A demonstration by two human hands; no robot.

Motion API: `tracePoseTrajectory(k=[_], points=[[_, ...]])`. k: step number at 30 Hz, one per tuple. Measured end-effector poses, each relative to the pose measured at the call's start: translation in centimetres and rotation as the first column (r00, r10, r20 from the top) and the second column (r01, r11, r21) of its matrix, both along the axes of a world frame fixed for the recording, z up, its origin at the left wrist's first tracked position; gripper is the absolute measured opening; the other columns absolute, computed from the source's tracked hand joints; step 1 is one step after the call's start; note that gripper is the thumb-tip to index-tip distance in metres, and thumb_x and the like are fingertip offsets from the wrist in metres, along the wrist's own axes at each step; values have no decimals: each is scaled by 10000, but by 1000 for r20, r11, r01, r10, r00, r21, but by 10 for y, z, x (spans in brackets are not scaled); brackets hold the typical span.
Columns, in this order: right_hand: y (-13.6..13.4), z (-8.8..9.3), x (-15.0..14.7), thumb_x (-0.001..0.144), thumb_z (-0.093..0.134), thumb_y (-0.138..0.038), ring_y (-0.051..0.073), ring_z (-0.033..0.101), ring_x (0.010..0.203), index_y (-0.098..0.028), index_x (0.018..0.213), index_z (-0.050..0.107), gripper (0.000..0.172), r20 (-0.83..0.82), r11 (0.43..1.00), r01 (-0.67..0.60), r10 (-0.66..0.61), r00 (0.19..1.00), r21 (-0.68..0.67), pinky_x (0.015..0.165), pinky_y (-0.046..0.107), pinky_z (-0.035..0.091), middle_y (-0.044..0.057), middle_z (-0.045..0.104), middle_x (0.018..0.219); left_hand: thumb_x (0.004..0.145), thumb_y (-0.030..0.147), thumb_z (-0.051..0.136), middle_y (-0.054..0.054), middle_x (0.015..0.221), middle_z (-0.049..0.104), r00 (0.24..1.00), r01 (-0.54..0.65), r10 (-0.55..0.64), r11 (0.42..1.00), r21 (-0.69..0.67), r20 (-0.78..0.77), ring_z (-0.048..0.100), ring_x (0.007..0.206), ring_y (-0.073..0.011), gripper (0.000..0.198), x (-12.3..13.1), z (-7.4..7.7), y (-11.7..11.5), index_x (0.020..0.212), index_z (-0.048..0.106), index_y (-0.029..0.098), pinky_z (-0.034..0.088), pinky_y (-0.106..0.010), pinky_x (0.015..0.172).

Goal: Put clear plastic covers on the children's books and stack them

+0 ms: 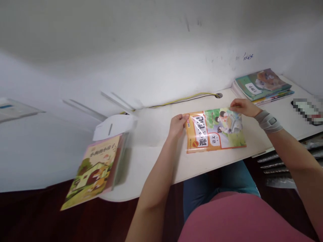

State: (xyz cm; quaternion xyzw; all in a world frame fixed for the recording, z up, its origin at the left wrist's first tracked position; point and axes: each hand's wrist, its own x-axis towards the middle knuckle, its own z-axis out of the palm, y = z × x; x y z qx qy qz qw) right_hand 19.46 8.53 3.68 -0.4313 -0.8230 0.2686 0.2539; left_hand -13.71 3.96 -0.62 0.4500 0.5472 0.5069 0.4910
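Note:
A glossy orange-edged book (214,131), its cover showing drawn children on green, is held just over the white desk, turned sideways to me. My left hand (178,125) is closed on its left edge, thumb on the cover. At the upper right corner, my right hand (244,107) pinches the book between thumb and fingers. A grey band (268,121) wraps my right wrist. The fingers beneath the book are hidden.
Left on the white desk (141,168) lies a book stack (98,168) overhanging the edge, beside a white rounded object (113,126). More books (263,84) and a phone (308,111) are at right. A yellow cable (181,99) runs along the wall.

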Motion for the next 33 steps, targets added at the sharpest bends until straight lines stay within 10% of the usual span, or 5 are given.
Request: tracePoseTrajectory(k=[7,14,17,21,33], points=[[-7,-24,8,672,626,-609,85,384,459,-199,590,489,439,-276,895,204,-329,903,-397,443,234,310,-54,427,488,589,630,692,-13,641,634,998,-40,37,997,-63,-55,602,581,-157,486,10,-10,8,701,528,187,503,-301,601],[6,-44,-6,821,532,-393,83,408,435,-178,559,503,340,177,820,447,-411,894,-358,432,224,312,-43,432,461,694,351,682,-88,824,668,908,-130,70,985,-118,-414,634,918,-303,228,10,-7,21,807,572,187,478,-440,825],[11,-43,-9,808,555,-350,94,420,401,-161,533,549,334,280,831,461,-383,880,-312,420,230,300,-32,427,400,752,250,630,-150,1134,614,664,-95,85,995,29,-743,512,1162,-342,284,23,3,19,1029,599,191,376,-487,969],[14,-40,-10,810,553,-343,112,465,410,-149,583,630,309,393,859,454,-342,854,-238,443,235,334,-12,472,398,877,242,463,-143,1238,564,260,264,-36,964,35,-965,517,1147,-303,287,60,10,22,1109,627,203,391,-439,945],[4,-43,-22,858,492,-485,293,659,909,-120,995,670,429,556,862,504,-443,703,50,711,349,459,203,703,986,816,276,577,-70,884,716,314,354,-219,930,-100,-924,630,801,-215,148,98,-12,71,804,705,204,432,-298,697]])
